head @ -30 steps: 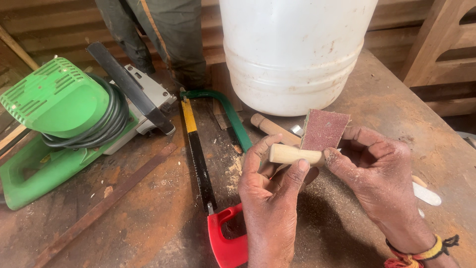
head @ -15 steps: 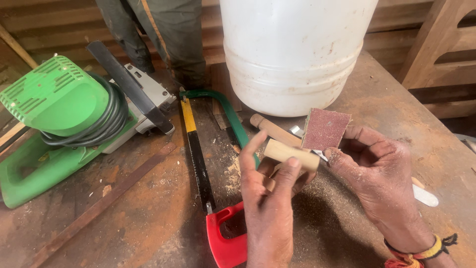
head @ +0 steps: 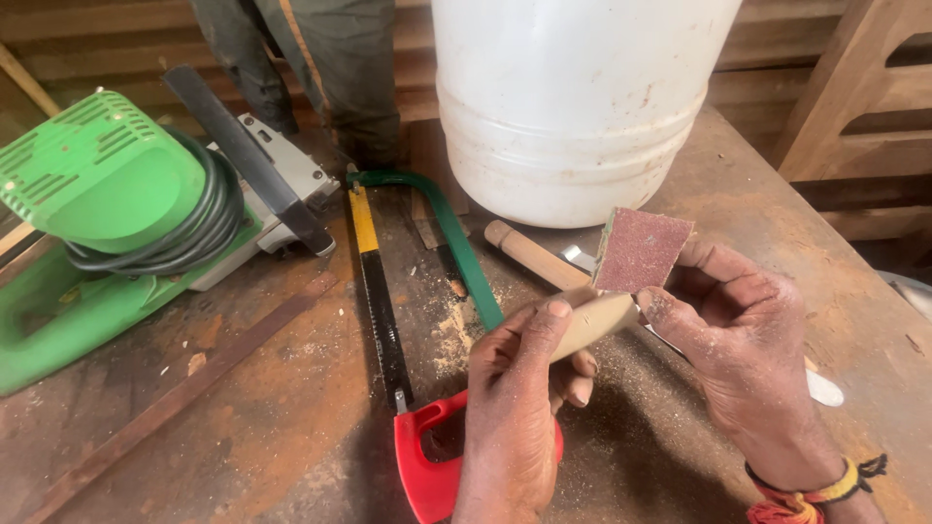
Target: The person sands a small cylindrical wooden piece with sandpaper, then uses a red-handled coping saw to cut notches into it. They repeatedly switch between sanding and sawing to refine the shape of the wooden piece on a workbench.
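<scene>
Both hands are bare, with no gloves or sleeves in view. The left hand (head: 510,408) and the right hand (head: 743,340) are dusted with fine pale sawdust. The right wrist wears a bundle of red, yellow and black thread bands (head: 811,490)

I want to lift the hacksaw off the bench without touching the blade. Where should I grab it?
Probably by the red handle at the near end of the hacksaw, coming from the near side. Its open loop suits fingers, but the left hand hovers over part of it.
</scene>
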